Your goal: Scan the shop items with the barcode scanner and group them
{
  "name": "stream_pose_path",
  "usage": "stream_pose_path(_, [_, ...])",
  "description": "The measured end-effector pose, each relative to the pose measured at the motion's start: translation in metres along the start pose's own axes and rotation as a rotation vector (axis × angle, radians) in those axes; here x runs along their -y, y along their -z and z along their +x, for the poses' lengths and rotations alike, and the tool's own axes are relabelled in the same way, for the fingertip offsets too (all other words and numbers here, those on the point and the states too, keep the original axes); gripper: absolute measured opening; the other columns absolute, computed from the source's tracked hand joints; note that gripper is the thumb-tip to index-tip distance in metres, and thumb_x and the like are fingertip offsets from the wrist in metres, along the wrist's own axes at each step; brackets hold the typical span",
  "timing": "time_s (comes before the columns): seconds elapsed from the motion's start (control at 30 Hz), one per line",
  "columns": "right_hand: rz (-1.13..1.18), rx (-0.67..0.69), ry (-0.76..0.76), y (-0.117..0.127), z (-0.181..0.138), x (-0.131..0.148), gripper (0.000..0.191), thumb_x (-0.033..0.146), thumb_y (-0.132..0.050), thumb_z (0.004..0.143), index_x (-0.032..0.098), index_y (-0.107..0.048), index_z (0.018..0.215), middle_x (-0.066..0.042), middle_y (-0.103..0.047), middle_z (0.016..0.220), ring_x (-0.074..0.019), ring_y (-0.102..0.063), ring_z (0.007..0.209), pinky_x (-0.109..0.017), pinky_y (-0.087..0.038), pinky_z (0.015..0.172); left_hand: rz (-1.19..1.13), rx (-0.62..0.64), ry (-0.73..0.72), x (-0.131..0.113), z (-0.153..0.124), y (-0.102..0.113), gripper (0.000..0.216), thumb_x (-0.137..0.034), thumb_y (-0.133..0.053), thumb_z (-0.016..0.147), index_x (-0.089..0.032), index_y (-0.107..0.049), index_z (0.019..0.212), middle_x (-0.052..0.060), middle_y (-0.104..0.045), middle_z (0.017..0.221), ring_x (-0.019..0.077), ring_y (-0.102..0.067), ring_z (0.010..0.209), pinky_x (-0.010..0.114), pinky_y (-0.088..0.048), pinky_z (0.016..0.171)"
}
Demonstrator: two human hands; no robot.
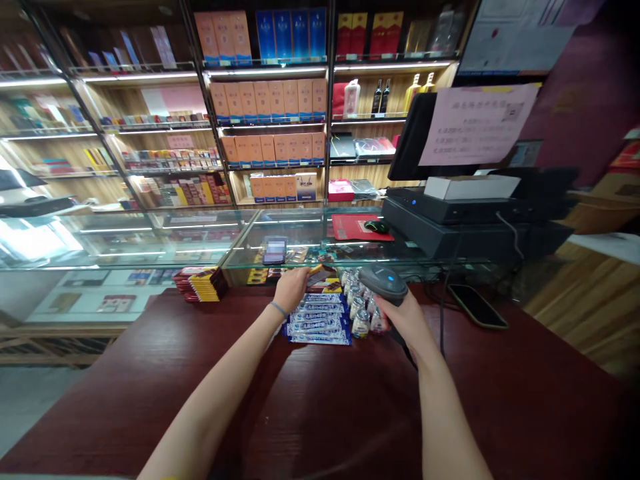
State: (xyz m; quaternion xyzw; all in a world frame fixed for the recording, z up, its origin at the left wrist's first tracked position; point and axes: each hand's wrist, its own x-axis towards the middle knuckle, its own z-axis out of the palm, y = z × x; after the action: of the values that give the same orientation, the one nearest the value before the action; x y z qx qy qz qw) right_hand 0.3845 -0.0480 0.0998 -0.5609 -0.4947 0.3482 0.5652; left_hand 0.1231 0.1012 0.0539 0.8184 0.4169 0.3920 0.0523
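My right hand (407, 320) is wrapped round the handle of a grey barcode scanner (384, 283), whose top carries a small blue light. With its fingers closed, my left hand (291, 292) grips a flat yellow-and-brown packet (320, 275) at one end. Blue-and-white stick packs (320, 320) lie in a row just below that packet. Several small jars (360, 323) with pale lids stand in rows between the packs and the scanner. Farther left, a stack of flat red-and-yellow packets (200, 284) sits against the glass case.
A dark red counter (250, 413) spans the front, with a glass display case (240, 233) behind it. A phone (477, 307) lies at right, and another phone (275, 250) rests on the glass. A monitor (413, 137) and mouse (376, 227) stand behind. Boxed shelves (270, 100) line the wall.
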Motion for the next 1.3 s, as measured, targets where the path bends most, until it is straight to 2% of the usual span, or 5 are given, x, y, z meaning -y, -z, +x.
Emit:
stream_pose_path(0.23, [0.059, 0.016, 0.028, -0.029, -0.004, 0.001, 0.048, 0.054, -0.078, 0.074, 0.026, -0.054, 0.104, 0.008, -0.053, 0.047, -0.0159, -0.047, 0.035, -0.03, -0.042, 0.038, -0.523, -0.457, 0.394, 0.028, -0.048, 0.036, 0.021, -0.037, -0.051, 0.098, -0.02, -0.057, 0.109, 0.008, -0.07, 0.102, 0.0206, -0.068, 0.094, 0.035, -0.054, 0.088])
stream_pose_path(0.4, [0.06, 0.063, 0.009, -0.053, -0.012, 0.0, 0.043, 0.054, -0.077, 0.076, 0.026, -0.055, 0.099, 0.006, -0.054, 0.049, -0.0163, -0.049, 0.037, -0.03, -0.043, 0.037, -1.079, -0.589, 0.655, 0.048, -0.083, 0.052, 0.036, -0.038, -0.074, 0.082, -0.02, -0.054, 0.107, 0.005, -0.07, 0.1, 0.0164, -0.07, 0.088, 0.035, -0.059, 0.084])
stream_pose_path(0.57, [-0.007, 0.1, 0.036, -0.085, -0.028, 0.004, 0.04, 0.048, -0.076, 0.077, 0.026, -0.053, 0.102, 0.006, -0.057, 0.055, -0.0156, -0.051, 0.039, -0.03, -0.046, 0.041, -1.212, -0.715, 0.746, 0.063, -0.105, 0.053, 0.035, -0.03, -0.076, 0.079, -0.022, -0.054, 0.104, 0.004, -0.071, 0.105, 0.0152, -0.072, 0.094, 0.042, -0.057, 0.095])
stream_pose_path(0.9, [-0.104, 0.359, 0.135, -0.126, -0.054, -0.014, 0.063, 0.03, -0.069, 0.076, 0.028, -0.047, 0.135, -0.003, -0.071, 0.095, -0.0165, -0.062, 0.059, -0.025, -0.046, 0.045, -1.354, -0.754, 0.841, 0.067, -0.105, 0.047, 0.023, -0.016, -0.066, 0.088, -0.021, -0.055, 0.108, 0.007, -0.073, 0.11, 0.0163, -0.073, 0.099, 0.041, -0.056, 0.1])
stream_pose_path(1.3, [-0.27, 0.432, 0.125, -0.124, -0.052, -0.016, 0.042, 0.028, -0.066, 0.076, 0.026, -0.055, 0.116, 0.001, -0.069, 0.077, -0.0217, -0.068, 0.066, -0.026, -0.046, 0.05, -1.319, -0.695, 0.752, 0.063, -0.105, 0.048, 0.025, -0.021, -0.064, 0.09, -0.025, -0.056, 0.114, 0.009, -0.069, 0.123, 0.0213, -0.069, 0.116, 0.047, -0.052, 0.107])
